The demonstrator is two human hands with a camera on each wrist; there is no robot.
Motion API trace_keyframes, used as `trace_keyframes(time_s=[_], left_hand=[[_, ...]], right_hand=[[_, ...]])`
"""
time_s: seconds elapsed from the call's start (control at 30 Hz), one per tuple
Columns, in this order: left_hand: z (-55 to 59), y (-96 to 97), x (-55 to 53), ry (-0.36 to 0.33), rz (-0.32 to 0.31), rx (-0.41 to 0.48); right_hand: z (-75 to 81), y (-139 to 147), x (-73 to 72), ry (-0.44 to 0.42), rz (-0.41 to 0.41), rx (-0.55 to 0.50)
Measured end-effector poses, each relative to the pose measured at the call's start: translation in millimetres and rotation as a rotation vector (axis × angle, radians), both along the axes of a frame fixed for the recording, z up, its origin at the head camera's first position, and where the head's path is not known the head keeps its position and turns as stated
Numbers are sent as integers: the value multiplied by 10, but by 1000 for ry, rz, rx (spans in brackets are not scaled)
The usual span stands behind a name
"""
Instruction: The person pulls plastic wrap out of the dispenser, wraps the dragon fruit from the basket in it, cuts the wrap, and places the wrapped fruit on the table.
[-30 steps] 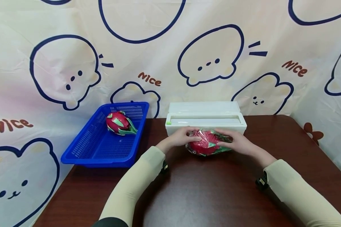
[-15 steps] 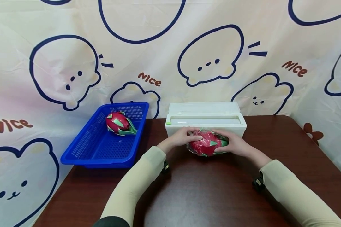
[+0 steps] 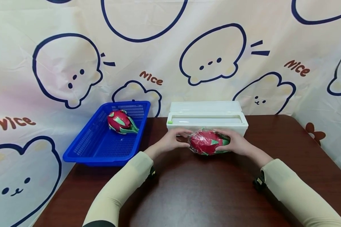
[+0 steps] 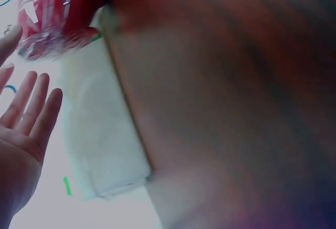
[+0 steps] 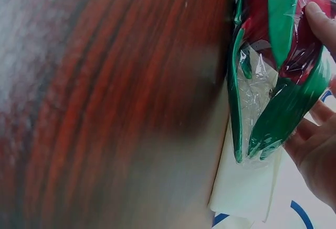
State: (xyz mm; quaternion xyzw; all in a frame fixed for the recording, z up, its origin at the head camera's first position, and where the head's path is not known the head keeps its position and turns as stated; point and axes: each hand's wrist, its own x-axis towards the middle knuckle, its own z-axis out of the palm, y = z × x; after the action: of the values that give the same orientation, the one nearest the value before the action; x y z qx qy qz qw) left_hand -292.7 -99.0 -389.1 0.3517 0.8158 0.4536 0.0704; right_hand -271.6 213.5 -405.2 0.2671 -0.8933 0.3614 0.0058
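A red dragon fruit (image 3: 204, 142) with green leaves, wrapped in clear plastic film, is between my hands just in front of the white box. My right hand (image 3: 238, 143) grips it at the leafy end, with the thumb on the near side. In the right wrist view, the film (image 5: 256, 90) stretches over the green leaf tips. My left hand (image 3: 171, 140) is off the fruit's left end, its thumb and fingers spread apart around nothing. The left wrist view has the left hand (image 4: 26, 129) with straight fingers, a gap separating them from the fruit (image 4: 76, 3).
Behind the fruit stands a long white cling film box (image 3: 176, 127), its lid (image 3: 206, 107) raised. At the left, a blue basket (image 3: 91, 157) contains another dragon fruit (image 3: 119, 121). The brown table (image 3: 204, 189) meets a printed cloth backdrop (image 3: 164, 47).
My left hand has let go of the wrapped dragon fruit and moved slightly left. My right hand has shifted its grip inward on the fruit. The head view has tilted slightly.
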Motion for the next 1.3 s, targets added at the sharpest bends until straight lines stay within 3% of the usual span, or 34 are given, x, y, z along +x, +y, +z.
trace_keyframes(time_s=[0.13,0.3,0.57,0.6,0.7,0.8,0.87,0.97,1.17,1.3], left_hand=[[-73,15,4,26,21,23],[-83,38,-21,-19,91,52],[-62,30,-100,-127,37,118],[-12,35,-69,-130,39,117],[4,51,-62,-94,70,107],[14,57,-40,-7,86,76],[-25,50,-54,56,75,64],[-14,36,-19,88,31,42],[-13,74,11,7,-111,-48],[-29,108,15,-1,-106,-98]], right_hand=[[4,3,-2,16,15,-3],[-2,-12,-5,0,18,-15],[11,-9,0,-38,19,-13],[18,-9,-2,-47,17,-12],[31,-6,-9,-56,17,-3],[37,-6,-12,-57,13,4],[40,-8,-10,-53,14,6],[45,-14,-9,-64,17,5],[60,-15,-13,-73,12,14],[81,-15,-19,-74,12,32]])
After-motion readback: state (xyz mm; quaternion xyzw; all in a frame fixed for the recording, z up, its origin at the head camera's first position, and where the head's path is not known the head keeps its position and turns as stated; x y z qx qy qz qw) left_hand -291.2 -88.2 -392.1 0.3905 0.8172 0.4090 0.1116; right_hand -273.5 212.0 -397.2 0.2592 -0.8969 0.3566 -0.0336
